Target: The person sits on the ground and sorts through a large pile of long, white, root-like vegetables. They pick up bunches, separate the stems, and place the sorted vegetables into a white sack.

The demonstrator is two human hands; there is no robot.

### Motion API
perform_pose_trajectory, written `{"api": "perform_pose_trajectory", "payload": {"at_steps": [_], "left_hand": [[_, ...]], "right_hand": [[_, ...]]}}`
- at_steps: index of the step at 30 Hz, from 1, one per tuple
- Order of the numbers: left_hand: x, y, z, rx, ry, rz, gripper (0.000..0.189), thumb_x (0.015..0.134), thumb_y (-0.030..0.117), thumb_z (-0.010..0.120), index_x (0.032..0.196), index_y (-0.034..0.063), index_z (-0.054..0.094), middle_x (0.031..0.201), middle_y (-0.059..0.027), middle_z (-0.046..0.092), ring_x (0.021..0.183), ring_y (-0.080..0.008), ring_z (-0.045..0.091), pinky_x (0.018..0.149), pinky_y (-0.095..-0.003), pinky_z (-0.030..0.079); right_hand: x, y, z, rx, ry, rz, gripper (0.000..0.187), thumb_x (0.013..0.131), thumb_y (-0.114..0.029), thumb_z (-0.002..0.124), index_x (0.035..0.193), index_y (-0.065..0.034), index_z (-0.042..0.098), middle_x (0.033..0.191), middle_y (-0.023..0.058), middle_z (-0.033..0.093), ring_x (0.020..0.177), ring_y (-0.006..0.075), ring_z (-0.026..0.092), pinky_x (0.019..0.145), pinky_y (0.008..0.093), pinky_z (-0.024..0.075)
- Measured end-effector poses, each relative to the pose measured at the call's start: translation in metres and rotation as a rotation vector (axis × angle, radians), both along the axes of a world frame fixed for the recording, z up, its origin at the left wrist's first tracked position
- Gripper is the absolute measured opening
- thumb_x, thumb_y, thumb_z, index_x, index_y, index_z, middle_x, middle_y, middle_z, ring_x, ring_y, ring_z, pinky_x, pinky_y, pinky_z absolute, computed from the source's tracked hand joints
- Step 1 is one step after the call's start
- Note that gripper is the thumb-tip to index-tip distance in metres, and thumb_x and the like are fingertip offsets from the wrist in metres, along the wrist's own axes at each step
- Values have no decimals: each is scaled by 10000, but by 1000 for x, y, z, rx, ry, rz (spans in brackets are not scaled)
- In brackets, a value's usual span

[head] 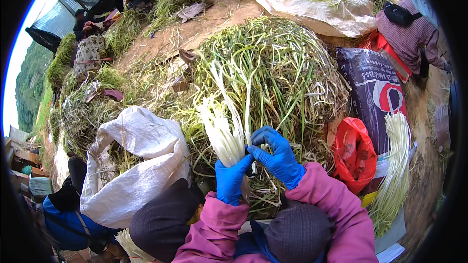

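Observation:
My left hand (233, 179), in a blue glove, is wrapped around the lower part of a bundle of pale, peeled stalks (225, 137). The bundle fans out upward and away from me. Beside it my right hand (276, 155), gloved in blue too, pinches the lower end of a single long stalk (248, 111) with green leaves at its top. The hands almost touch, and a small dark thing between them is mostly hidden. Directly beyond them rises a large heap of green and dried leafy stalks (278, 76).
An open white woven sack (146, 153) stands at left. At right are a red plastic bag (354, 157), a dark printed sack (373, 73) and a laid-out bunch of pale stalks (393, 175). Several people are nearby, including one in a striped top (406, 40).

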State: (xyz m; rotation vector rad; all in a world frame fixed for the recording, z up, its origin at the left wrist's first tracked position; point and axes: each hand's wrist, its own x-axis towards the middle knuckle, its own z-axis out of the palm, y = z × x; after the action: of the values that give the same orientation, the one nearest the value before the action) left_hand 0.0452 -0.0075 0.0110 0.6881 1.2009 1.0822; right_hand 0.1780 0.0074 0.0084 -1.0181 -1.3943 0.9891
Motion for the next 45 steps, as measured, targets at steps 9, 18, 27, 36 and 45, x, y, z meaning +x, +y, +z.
{"api": "perform_pose_trajectory", "payload": {"at_steps": [9, 18, 27, 36, 45], "left_hand": [[-16, 4, -1, 51, -142, 121, 181, 747, 57, 640, 896, -19, 570, 724, -81, 605, 480, -119, 501, 405, -214, 369], [-26, 9, -6, -5, -163, 152, 208, 759, 81, 630, 931, -2, 548, 765, -105, 613, 483, -125, 491, 407, -214, 365], [-30, 10, -10, 22, -263, 151, 170, 783, 101, 595, 893, -12, 530, 728, -89, 569, 470, -120, 480, 405, -213, 359], [-109, 30, -19, 284, -642, 317, 130, 877, 196, 508, 920, 74, 509, 732, -11, 521, 440, -62, 402, 449, -229, 340], [-95, 28, -22, 198, -753, 309, 130, 888, 203, 492, 922, 78, 499, 733, -6, 528, 439, -66, 413, 467, -229, 355]], "right_hand": [[11, 0, -39, -16, -264, 214, 148, 756, -159, 643, 818, -41, 578, 757, 90, 537, 735, 223, 517, 653, 313, 403], [45, -14, -27, 84, -655, 72, 349, 716, -266, 661, 1008, -102, 561, 1008, 86, 527, 985, 263, 490, 866, 364, 322], [5, -6, -25, -642, 104, 557, 308, 879, -248, 523, 1118, -54, 522, 829, -16, 563, 781, 43, 467, 714, 220, 402], [117, -42, -89, -994, 252, 306, 186, 823, -174, 574, 914, -20, 623, 543, -46, 431, 441, 32, 351, 411, 177, 254], [136, -76, -70, -56, -1180, -60, 276, 747, -217, 618, 981, -84, 560, 868, 79, 534, 797, 234, 527, 649, 362, 399]]}}
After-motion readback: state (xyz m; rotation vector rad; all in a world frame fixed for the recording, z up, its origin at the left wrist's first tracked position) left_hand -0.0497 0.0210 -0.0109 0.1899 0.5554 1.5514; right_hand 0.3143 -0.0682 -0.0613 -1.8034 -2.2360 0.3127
